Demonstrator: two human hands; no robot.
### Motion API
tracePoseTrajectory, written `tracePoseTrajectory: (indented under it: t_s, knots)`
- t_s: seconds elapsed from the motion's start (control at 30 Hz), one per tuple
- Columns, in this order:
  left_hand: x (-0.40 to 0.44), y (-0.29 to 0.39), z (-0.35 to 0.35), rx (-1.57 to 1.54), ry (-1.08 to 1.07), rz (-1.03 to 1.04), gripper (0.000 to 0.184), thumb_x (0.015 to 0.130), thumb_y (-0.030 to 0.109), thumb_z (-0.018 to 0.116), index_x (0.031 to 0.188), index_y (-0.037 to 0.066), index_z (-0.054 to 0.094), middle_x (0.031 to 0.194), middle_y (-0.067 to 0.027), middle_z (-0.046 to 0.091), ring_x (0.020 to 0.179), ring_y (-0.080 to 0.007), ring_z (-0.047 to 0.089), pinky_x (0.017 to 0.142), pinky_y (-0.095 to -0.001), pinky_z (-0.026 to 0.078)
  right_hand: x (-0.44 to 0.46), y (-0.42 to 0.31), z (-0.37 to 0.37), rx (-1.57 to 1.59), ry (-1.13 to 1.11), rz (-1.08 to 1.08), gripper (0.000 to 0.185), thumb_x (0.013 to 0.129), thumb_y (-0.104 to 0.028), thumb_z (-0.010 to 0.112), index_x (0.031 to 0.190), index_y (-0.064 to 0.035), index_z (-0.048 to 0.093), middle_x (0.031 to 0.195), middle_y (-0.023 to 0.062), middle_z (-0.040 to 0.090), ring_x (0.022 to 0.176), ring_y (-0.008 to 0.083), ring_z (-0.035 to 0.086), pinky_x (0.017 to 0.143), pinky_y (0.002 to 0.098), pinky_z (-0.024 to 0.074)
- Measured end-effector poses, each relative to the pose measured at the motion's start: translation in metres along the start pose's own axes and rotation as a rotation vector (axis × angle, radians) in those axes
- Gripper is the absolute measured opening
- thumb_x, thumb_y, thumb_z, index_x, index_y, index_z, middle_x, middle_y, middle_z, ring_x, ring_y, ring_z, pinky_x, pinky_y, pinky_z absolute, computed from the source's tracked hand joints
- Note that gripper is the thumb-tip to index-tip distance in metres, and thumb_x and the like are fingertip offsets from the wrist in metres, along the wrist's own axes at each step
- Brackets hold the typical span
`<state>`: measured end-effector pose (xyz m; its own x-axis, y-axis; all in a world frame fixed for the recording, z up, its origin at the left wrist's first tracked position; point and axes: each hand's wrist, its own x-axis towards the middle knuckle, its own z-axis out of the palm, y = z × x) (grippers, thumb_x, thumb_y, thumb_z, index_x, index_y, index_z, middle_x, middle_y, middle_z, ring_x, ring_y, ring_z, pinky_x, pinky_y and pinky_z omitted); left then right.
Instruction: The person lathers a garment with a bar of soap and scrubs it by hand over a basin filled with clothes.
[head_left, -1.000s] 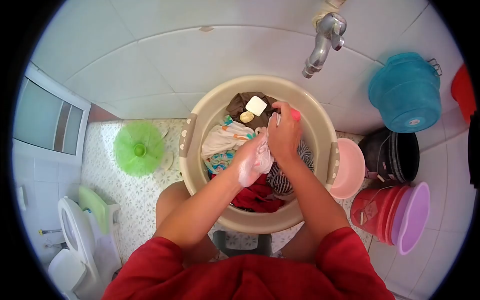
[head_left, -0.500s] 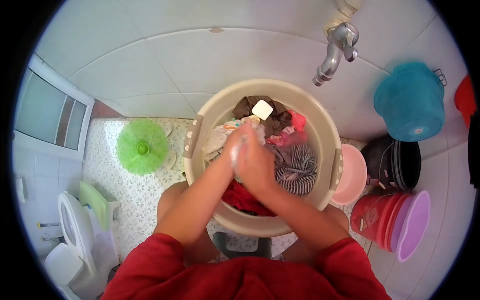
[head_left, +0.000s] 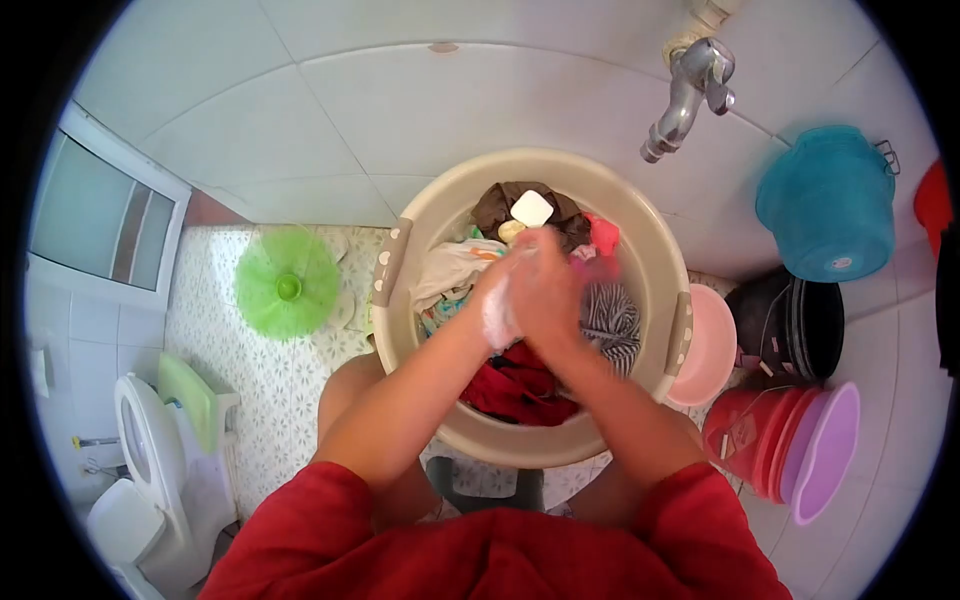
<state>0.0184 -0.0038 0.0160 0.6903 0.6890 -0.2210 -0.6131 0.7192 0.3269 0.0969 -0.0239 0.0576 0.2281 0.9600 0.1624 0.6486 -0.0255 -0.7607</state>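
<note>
My left hand (head_left: 500, 300) and my right hand (head_left: 548, 295) are closed together over the tub, the right lying across the left and covering most of its fingers. White suds coat the left wrist and the side of that hand. Motion blurs both hands, and I cannot make out what is between them. Under and around them, a beige tub (head_left: 440, 185) contains wet clothes: a white printed garment (head_left: 455, 270), a dark brown one (head_left: 495, 205), a pink-red cloth (head_left: 602, 236), a striped one (head_left: 612, 315) and a red one (head_left: 525, 385). A white square block (head_left: 531, 209) rests on the brown cloth beside a yellowish piece (head_left: 511, 232).
A metal tap (head_left: 680, 105) juts from the tiled wall. To the right are a pink basin (head_left: 707, 350), a black bucket (head_left: 815, 325), a stack of red and purple buckets (head_left: 770, 440) and a hanging blue bucket (head_left: 830, 210). A green mesh object (head_left: 288, 288) and a toilet (head_left: 150, 440) are at left.
Both hands have shifted right in view, with the right hand turned further over the left. More of the white and red garments shows, and suds now sit plainly on the left wrist.
</note>
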Motion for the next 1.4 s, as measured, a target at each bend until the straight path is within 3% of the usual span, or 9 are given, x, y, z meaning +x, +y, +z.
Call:
tracePoseTrajectory:
  t_s: [0.03, 0.1, 0.13, 0.43, 0.57, 0.63, 0.7, 0.93, 1.4]
  knots:
    - [-0.002, -0.008, 0.021, 0.108, 0.343, 0.003, 0.028, 0.089, 0.037, 0.043, 0.101, 0.013, 0.051, 0.089, -0.0020, 0.058, 0.080, -0.0137, 0.057, 0.068, -0.0278, 0.047, 0.013, 0.009, -0.008, -0.003, -0.003, 0.004, 0.019, 0.077, -0.007, 0.050, 0.096, -0.0095, 0.050, 0.066, 0.0177, 0.056, 0.067, 0.0348, 0.058, 0.059, 0.0429, 0.0424]
    - [-0.011, -0.020, 0.037, 0.078, 0.338, -0.011, 0.027, 0.090, 0.036, 0.041, 0.104, 0.015, 0.051, 0.088, 0.0012, 0.058, 0.081, -0.0113, 0.056, 0.067, -0.0269, 0.046, 0.032, 0.024, -0.024, 0.015, 0.154, 0.089, 0.017, 0.078, -0.008, 0.049, 0.095, -0.0096, 0.050, 0.067, 0.0168, 0.057, 0.067, 0.0353, 0.058, 0.059, 0.0438, 0.0422]
    - [-0.012, -0.009, 0.010, -0.071, -0.180, -0.100, 0.023, 0.089, 0.030, 0.043, 0.103, 0.014, 0.052, 0.086, 0.0010, 0.059, 0.083, -0.0121, 0.056, 0.067, -0.0274, 0.045, 0.029, 0.023, -0.018, 0.004, 0.160, 0.110, 0.018, 0.078, -0.008, 0.049, 0.096, -0.0082, 0.048, 0.069, 0.0156, 0.057, 0.065, 0.0347, 0.058, 0.059, 0.0433, 0.0427]
    - [-0.008, 0.000, 0.021, 0.599, 0.058, 0.099, 0.024, 0.088, 0.027, 0.048, 0.102, 0.008, 0.050, 0.095, -0.0053, 0.058, 0.086, -0.0154, 0.056, 0.074, -0.0304, 0.046, 0.014, 0.018, -0.011, 0.007, 0.113, -0.026, 0.016, 0.079, -0.017, 0.052, 0.089, -0.0051, 0.045, 0.066, 0.0127, 0.057, 0.060, 0.0307, 0.057, 0.061, 0.0390, 0.0440]
    - [-0.018, 0.023, 0.041, -0.022, 0.094, -0.011, 0.035, 0.088, 0.031, 0.047, 0.111, 0.005, 0.048, 0.102, -0.0070, 0.057, 0.091, -0.0197, 0.056, 0.082, -0.0338, 0.045, 0.031, 0.051, -0.017, 0.175, 0.177, -0.052, 0.023, 0.081, -0.031, 0.055, 0.083, -0.0088, 0.048, 0.062, 0.0050, 0.055, 0.052, 0.0207, 0.055, 0.046, 0.0353, 0.0418]
    - [-0.019, 0.035, 0.038, 0.028, 0.099, 0.101, 0.037, 0.088, 0.032, 0.046, 0.112, 0.003, 0.047, 0.106, -0.0091, 0.056, 0.096, -0.0222, 0.055, 0.087, -0.0355, 0.042, 0.031, 0.038, -0.038, 0.872, -0.568, 0.864, 0.030, 0.080, -0.043, 0.056, 0.081, -0.0138, 0.050, 0.061, -0.0022, 0.052, 0.043, 0.0100, 0.049, 0.032, 0.0271, 0.0309]
    - [-0.019, 0.041, 0.031, -0.001, 0.093, 0.131, 0.039, 0.088, 0.032, 0.046, 0.114, 0.002, 0.047, 0.111, -0.0113, 0.054, 0.101, -0.0240, 0.053, 0.090, -0.0371, 0.040, 0.027, 0.021, -0.049, 0.921, -0.677, 0.873, 0.033, 0.080, -0.050, 0.053, 0.082, -0.0173, 0.051, 0.062, -0.0049, 0.052, 0.038, 0.0063, 0.044, 0.028, 0.0210, 0.0210]
    - [-0.025, 0.042, 0.029, 0.003, 0.134, 0.111, 0.038, 0.087, 0.026, 0.047, 0.116, 0.001, 0.045, 0.115, -0.0132, 0.052, 0.107, -0.0256, 0.049, 0.093, -0.0400, 0.036, 0.032, 0.038, -0.054, 1.235, -0.513, 0.596, 0.037, 0.084, -0.028, 0.055, 0.108, -0.0001, 0.052, 0.103, 0.0101, 0.058, 0.093, 0.0203, 0.058, 0.078, 0.0364, 0.0491]
    - [-0.023, 0.050, 0.019, -0.062, 0.143, 0.101, 0.034, 0.088, 0.020, 0.045, 0.117, 0.001, 0.043, 0.117, -0.0148, 0.049, 0.110, -0.0276, 0.047, 0.097, -0.0417, 0.035, 0.032, 0.045, -0.066, 1.314, -0.679, 0.628, 0.034, 0.079, -0.008, 0.058, 0.111, -0.0013, 0.049, 0.105, 0.0094, 0.057, 0.096, 0.0208, 0.057, 0.082, 0.0359, 0.0464]
